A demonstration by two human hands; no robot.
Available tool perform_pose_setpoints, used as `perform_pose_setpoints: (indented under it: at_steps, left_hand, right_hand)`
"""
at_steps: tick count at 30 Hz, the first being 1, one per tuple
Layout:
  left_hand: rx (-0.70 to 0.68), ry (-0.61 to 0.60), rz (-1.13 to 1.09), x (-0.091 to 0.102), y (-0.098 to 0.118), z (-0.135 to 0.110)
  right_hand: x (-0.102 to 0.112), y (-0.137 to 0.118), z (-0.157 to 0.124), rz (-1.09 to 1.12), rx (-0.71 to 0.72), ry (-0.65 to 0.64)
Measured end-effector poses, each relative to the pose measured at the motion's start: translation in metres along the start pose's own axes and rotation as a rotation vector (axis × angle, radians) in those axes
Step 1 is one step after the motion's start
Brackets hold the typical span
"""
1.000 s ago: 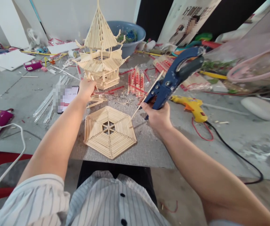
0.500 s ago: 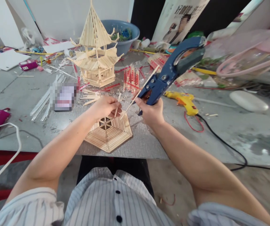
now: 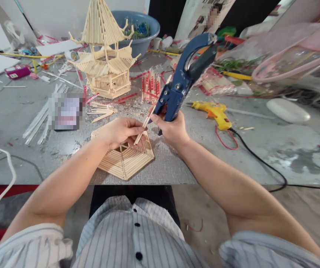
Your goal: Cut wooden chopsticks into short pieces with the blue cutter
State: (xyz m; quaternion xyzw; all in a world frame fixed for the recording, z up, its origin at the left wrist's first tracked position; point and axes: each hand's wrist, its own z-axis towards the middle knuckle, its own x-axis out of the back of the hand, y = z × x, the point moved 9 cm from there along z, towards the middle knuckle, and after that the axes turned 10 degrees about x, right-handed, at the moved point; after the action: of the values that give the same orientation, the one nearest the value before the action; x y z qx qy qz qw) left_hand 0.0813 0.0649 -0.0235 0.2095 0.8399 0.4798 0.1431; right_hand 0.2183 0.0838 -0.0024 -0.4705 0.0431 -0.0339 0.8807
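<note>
My left hand (image 3: 122, 131) pinches thin wooden sticks (image 3: 141, 132) just above a flat hexagonal panel of sticks (image 3: 126, 160) on the table. My right hand (image 3: 171, 128) grips a blue cutting plier (image 3: 184, 76), its handles pointing up and away, its jaws beside the upper end of the sticks. A stick also runs through my right fingers. The two hands nearly touch.
A pagoda model of sticks (image 3: 104, 56) stands behind, with loose sticks (image 3: 101, 111) in front of it and red-wrapped sticks (image 3: 150, 85) beside. A yellow glue gun (image 3: 213, 111) with a black cable (image 3: 260, 160) lies right. A blue basin (image 3: 137, 29) sits behind.
My left hand came back from the loose sticks near the pagoda with sticks in it and met my right hand over the hexagon. The plier tilted more upright.
</note>
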Motion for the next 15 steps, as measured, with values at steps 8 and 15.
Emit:
perform_pose_setpoints:
  at_steps: [8,15]
  left_hand:
    - [-0.058,-0.032,0.059,-0.006,-0.002,0.000]
    - [-0.157,0.122,0.196,0.018,0.018,-0.012]
  right_hand:
    - [-0.004,-0.003,-0.005,0.007,-0.003,-0.025]
    - [-0.005,-0.007,-0.008,-0.001,0.008,-0.043]
